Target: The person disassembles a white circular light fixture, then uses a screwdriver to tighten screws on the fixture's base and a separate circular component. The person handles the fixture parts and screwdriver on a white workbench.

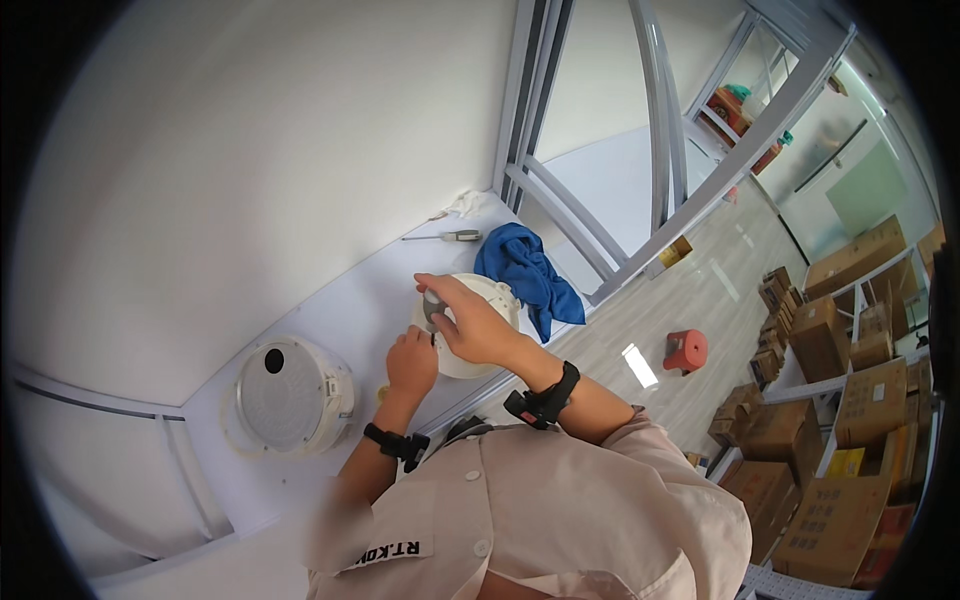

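Note:
In front of me lies a white round plastic housing, partly hidden under my hands and forearm. My right hand is closed around a grey rounded handle, held over the housing's left side; it looks like a screwdriver's grip, its working end hidden. My left hand rests at the housing's near left edge. Its fingers are bent together just below the handle, and what they pinch, if anything, is hidden. A screwdriver with a grey handle lies beyond the housing, next to a crumpled blue cloth.
At the left stands a white drum-shaped unit with a grey round face and black oval. White cloth lies by the metal frame post. A red stool stands on the floor, and shelves of cardboard boxes line the right.

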Action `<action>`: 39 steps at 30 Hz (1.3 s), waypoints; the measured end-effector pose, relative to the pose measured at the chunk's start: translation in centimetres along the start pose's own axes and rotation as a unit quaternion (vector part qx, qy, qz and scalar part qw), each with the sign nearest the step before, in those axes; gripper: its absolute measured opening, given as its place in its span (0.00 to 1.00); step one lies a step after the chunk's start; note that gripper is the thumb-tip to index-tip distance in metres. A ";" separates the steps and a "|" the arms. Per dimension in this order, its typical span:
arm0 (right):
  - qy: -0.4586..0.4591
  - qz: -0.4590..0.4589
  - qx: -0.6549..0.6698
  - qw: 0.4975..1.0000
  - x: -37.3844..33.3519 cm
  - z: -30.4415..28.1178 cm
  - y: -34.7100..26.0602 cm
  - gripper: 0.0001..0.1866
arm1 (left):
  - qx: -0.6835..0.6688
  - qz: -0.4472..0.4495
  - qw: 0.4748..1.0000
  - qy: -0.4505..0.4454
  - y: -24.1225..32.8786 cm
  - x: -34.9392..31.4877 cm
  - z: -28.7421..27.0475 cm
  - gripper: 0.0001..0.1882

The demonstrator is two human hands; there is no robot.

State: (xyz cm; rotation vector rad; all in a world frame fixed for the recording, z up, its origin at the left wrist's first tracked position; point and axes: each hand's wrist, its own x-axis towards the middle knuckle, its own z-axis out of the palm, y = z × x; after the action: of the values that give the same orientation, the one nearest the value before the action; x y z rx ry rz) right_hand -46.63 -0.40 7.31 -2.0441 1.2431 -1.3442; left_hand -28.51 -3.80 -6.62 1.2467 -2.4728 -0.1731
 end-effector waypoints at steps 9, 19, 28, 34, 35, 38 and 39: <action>-0.009 0.021 0.035 0.999 0.8 -1.4 -2.1 0.37 | -0.015 -0.005 1.000 0.018 0.5 -0.2 -1.4 0.11; 0.086 0.030 0.128 0.988 2.0 -2.2 -2.3 0.31 | -0.232 -0.081 0.969 0.012 -0.1 -1.4 -3.2 0.08; 0.080 0.012 0.099 0.992 2.4 -1.5 -2.0 0.31 | -0.262 -0.124 0.951 0.106 -1.8 -2.3 -4.7 0.07; 0.071 0.008 0.093 0.993 2.6 -1.0 -2.2 0.30 | -0.227 -0.195 0.952 0.069 -3.1 -2.9 -5.0 0.05; 0.071 0.010 0.092 0.993 2.6 -1.2 -2.1 0.30 | -0.211 -0.192 0.958 0.042 -3.1 -3.0 -5.0 0.05; 0.075 0.011 0.074 0.994 2.5 -1.3 -2.1 0.29 | -0.153 -0.170 0.973 0.023 -2.9 -3.2 -5.1 0.04; 0.075 0.012 0.069 0.995 2.3 -1.4 -2.0 0.29 | -0.131 -0.160 0.978 0.024 -2.9 -3.3 -5.1 0.04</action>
State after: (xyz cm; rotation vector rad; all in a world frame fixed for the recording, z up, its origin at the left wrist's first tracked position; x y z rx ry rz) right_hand -46.60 -1.14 10.59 -1.8577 1.1961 -1.5513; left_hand -22.66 -2.61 -3.52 1.4993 -2.1087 -0.5270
